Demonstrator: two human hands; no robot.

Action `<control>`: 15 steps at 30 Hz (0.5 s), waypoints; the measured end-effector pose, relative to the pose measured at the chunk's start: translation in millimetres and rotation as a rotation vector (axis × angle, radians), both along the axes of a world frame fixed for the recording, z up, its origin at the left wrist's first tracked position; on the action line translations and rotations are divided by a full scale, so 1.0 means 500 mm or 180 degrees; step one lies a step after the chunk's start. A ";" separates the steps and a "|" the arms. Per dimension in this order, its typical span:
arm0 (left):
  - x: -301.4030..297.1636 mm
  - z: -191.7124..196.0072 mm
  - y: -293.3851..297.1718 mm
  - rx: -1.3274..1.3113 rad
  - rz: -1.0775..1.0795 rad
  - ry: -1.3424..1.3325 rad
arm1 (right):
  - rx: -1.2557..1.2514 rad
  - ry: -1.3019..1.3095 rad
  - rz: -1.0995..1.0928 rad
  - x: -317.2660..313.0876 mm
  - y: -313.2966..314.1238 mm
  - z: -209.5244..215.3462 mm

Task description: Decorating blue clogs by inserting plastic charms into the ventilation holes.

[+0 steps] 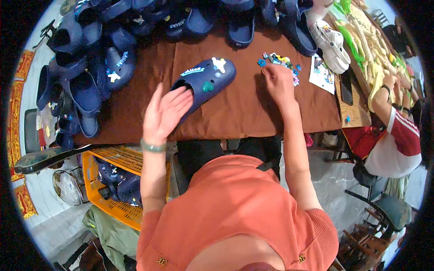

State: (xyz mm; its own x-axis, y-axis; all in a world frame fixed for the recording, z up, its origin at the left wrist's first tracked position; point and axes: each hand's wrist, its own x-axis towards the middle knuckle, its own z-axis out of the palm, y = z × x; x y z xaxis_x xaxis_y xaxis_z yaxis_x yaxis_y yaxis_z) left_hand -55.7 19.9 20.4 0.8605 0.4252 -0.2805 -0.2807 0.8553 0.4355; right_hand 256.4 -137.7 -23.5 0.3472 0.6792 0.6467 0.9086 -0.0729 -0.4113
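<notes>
A navy clog (205, 80) with small charms on its top lies on the brown table (235, 113) in front of me. My left hand (165, 113) rests with spread fingers against the clog's heel opening. My right hand (279, 81) reaches forward to a small heap of colourful charms (281, 62) on the table, its fingertips on them; whether it pinches one I cannot tell.
Many navy clogs (90, 63) are heaped along the left and far edge. A white clog (333, 45) and a printed sheet (322, 74) lie at right. An orange crate (115, 185) with clogs stands below left. Another person (393, 135) works at right.
</notes>
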 end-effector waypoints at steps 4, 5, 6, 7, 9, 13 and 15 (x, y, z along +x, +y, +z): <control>0.128 -0.011 0.034 -0.0063 -0.0532 -0.0015 | -0.0486 -0.0284 -0.0709 0.042 0.051 -0.046; 0.143 -0.030 0.039 -0.0014 -0.0253 0.0137 | -0.0655 -0.0539 -0.0813 0.038 0.061 -0.068; 0.157 -0.042 0.033 0.0168 -0.0035 0.0274 | -0.0834 -0.0793 -0.0936 0.034 0.068 -0.076; 0.167 -0.051 0.031 0.0348 0.0184 0.0412 | -0.0815 -0.0785 -0.0931 0.034 0.069 -0.083; 0.168 -0.056 0.030 0.0296 0.0096 0.0437 | -0.0826 -0.0727 -0.0791 0.028 0.060 -0.092; 0.168 -0.060 0.020 0.0510 0.0246 0.0775 | -0.0294 -0.0681 -0.0709 0.020 0.064 -0.081; 0.170 -0.069 0.014 0.0681 0.0291 0.0934 | -0.0016 -0.0265 -0.0399 0.010 0.072 -0.057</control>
